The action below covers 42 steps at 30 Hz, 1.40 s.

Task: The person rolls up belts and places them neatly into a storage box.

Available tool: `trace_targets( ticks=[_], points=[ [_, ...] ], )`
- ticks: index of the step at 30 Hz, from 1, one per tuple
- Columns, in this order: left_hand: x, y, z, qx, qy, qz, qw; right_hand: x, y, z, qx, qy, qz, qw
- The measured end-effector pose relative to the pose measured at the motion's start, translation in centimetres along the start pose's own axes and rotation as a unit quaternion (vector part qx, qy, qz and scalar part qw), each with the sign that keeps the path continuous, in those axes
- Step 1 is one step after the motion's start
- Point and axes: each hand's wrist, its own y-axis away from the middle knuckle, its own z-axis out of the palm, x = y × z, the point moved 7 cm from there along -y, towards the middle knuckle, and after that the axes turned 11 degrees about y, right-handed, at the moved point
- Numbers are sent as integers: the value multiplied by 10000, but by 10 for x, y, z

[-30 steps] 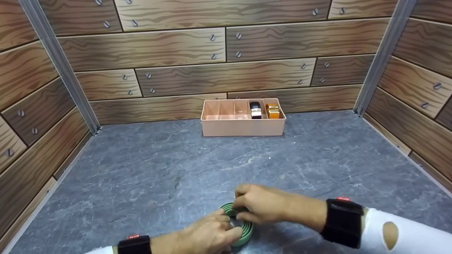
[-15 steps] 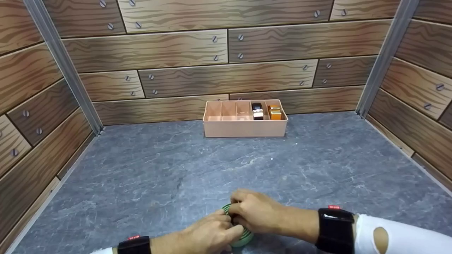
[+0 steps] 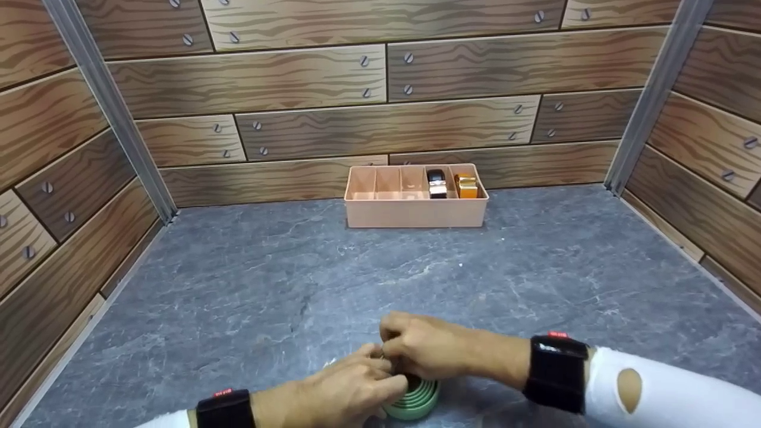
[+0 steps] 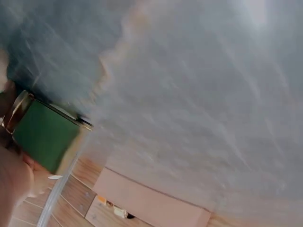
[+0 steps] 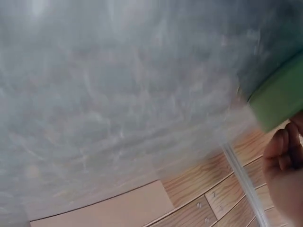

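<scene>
Near the front edge of the table, a coiled green belt [image 3: 416, 401] stands between both hands, its layers spiralling round a dark centre. My left hand [image 3: 345, 386] grips the coil from its left side, thumb over the near layers. From the far right, my right hand [image 3: 425, 348] pinches the belt at the top with curled fingers, covering part of the coil. In the left wrist view a gold metal buckle [image 4: 19, 111] shows beside the flat green strap [image 4: 45, 135]. The right wrist view catches the belt's broad outer side [image 5: 279, 97] above the fingers.
A pink divided box [image 3: 416, 214] stands at the back against the wood-patterned wall. Its right compartments hold a black belt [image 3: 437, 183] and an orange belt [image 3: 467, 185], both coiled with metal buckles. Wood-patterned walls enclose the grey marbled table [image 3: 267, 285] on both sides.
My right hand has moved left and closer to my left hand over the coil. The coil has shifted slightly to the right, and more of its near side shows.
</scene>
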Motion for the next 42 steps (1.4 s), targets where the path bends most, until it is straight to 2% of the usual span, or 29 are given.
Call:
trace_targets(
  ticks=[4,8,11,13,16,19,21,23,26,28,30,34,38,42],
  points=[
    [-1,0,1,-322,-394,68,9987,5,0,5,-542,-369,19,9978],
    [1,3,1,-458,-599,317,9966,3,0,9,-747,-621,9,9953],
    [2,8,-2,-391,-555,502,9964,2,-1,11,-734,-519,27,9959],
    [2,11,-6,-157,-581,559,9966,2,-1,11,-720,-238,-47,9971],
    [-5,15,-13,260,-597,201,9977,2,1,11,-648,66,-281,9975],
    [-17,19,-18,392,-760,-566,9947,0,3,10,-457,206,-692,9963],
    [-25,22,-18,229,-886,-1063,9901,-1,3,9,-355,308,-918,9947],
    [-31,25,-16,-45,-987,-1399,9852,-2,4,10,-375,498,-1033,9927],
    [-35,27,-13,-436,-868,-1527,9835,-5,5,11,-486,807,-1115,9893],
    [-37,28,-11,-638,-605,-1468,9852,-7,6,11,-562,1002,-1215,9859],
    [-37,29,-11,-713,-221,-1293,9888,-8,7,11,-625,1139,-1302,9829],
    [-34,29,-12,-694,246,-814,9940,-7,12,12,-773,1429,-1365,9772],
    [-32,28,-13,-524,163,-433,9976,-5,16,11,-785,1675,-1395,9728],
    [-27,29,-13,-186,-86,-185,9996,-7,16,10,-600,1757,-1509,9709]
  ],
)
